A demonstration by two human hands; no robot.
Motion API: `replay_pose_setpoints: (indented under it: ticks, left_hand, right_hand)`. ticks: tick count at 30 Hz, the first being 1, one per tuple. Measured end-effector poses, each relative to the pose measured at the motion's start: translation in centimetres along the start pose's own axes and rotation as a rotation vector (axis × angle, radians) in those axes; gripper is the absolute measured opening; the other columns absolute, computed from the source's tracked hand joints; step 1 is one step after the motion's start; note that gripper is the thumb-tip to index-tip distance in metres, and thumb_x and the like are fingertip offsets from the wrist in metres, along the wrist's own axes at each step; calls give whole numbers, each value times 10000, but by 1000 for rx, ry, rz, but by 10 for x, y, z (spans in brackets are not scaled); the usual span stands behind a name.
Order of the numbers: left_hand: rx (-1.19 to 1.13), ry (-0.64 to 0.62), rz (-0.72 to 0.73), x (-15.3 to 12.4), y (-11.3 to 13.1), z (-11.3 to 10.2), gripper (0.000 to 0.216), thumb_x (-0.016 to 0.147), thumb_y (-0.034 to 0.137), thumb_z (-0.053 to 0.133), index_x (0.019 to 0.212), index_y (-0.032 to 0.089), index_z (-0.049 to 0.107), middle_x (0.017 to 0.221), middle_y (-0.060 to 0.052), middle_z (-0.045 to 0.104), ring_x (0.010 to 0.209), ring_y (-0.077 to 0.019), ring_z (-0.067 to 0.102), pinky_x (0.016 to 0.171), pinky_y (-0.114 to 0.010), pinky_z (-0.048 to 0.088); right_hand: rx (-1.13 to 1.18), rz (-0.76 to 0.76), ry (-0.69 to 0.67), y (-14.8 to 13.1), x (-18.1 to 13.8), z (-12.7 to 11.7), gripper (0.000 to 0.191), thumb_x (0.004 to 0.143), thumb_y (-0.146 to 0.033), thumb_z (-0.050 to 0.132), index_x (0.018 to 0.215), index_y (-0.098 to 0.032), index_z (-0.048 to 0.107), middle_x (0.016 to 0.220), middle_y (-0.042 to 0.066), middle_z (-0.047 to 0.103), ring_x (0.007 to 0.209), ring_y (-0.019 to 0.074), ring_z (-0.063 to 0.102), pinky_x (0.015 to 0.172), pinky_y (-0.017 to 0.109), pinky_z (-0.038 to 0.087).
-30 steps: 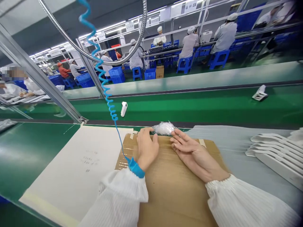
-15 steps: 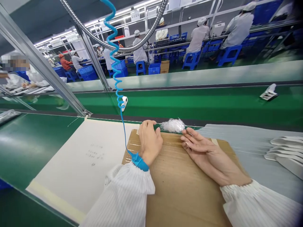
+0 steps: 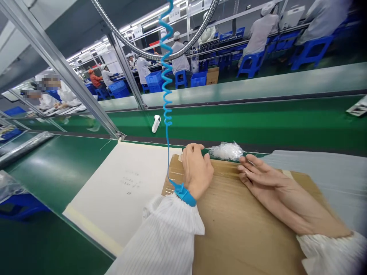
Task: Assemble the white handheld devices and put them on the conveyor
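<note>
A brown cardboard sheet (image 3: 243, 225) lies in front of me, with clear tape along its far edge. My left hand (image 3: 197, 168) rests palm down on its far left part, fingers bent over towards the edge and thumb apart; no object shows in it. Around that wrist is a blue strap (image 3: 185, 194) joined to a coiled blue cord (image 3: 167, 80). On the right, my right hand (image 3: 269, 183) is turned sideways above the cardboard, fingers loosely extended and holding nothing. Its fingertips are beside a crumpled bundle of clear plastic (image 3: 227, 151), just past the far edge.
White paper (image 3: 114, 191) with writing is taped down left of the cardboard. Grey sheeting (image 3: 321, 168) lies to the right. A white device (image 3: 156, 124) sits on the green belt (image 3: 229, 118) beyond. A metal post (image 3: 65, 72) rises at left; people sit at benches behind.
The view has swung left, so the scene sits farther right in the picture. Both hands keep nearly the same places over the cardboard.
</note>
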State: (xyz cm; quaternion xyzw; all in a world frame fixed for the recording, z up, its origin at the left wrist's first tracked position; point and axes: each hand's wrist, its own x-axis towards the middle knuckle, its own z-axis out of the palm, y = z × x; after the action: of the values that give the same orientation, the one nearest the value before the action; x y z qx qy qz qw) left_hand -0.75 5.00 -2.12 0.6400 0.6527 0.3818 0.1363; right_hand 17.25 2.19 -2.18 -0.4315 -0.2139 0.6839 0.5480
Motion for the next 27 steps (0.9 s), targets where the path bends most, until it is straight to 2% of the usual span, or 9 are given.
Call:
replay_pose_setpoints:
  ticks: [4, 10, 16, 21, 27]
  left_hand:
    - [-5, -7, -8, 0, 1, -1, 199, 913, 137, 571, 1106, 185, 580, 1224, -123, 610, 1187, -276, 562, 1043, -451, 434]
    - [-24, 6, -4, 1, -4, 4, 222, 901, 154, 586, 1118, 200, 572, 1262, -125, 601, 1228, -288, 552, 1065, -466, 416]
    - [-18, 1, -14, 0, 0, 1, 175, 911, 142, 570, 1069, 216, 551, 1278, -128, 589, 1239, -282, 543, 1060, -455, 409]
    - [21, 20, -25, -1, 4, -2, 147, 898, 112, 549, 890, 233, 466, 1114, -98, 609, 1091, -259, 569, 958, -423, 439]
    - [17, 23, -16, -1, 4, -3, 192, 892, 96, 545, 850, 240, 425, 1098, -92, 604, 1059, -251, 563, 933, -411, 436]
  right_hand:
    - [-23, 1, 38, -2, -2, 4, 587, 549, -49, 872, 1097, -231, 767, 1298, 73, 637, 1172, 229, 624, 806, 165, 642]
    - [-44, 26, 122, -6, -6, 13, 560, 544, -19, 814, 1052, -250, 771, 1387, 80, 625, 1289, 269, 584, 753, 157, 651]
    - [-47, 34, 156, -6, -6, 17, 517, 545, -23, 786, 1010, -247, 770, 1355, 80, 630, 1198, 268, 629, 695, 153, 649]
    - [-35, 37, 144, -2, -1, 10, 487, 590, -46, 741, 1028, -257, 777, 1262, 44, 676, 1135, 241, 646, 752, 152, 637]
    - [-43, 59, 152, -3, -2, 10, 452, 635, -55, 721, 1020, -286, 775, 1231, 20, 687, 1092, 212, 660, 788, 158, 631]
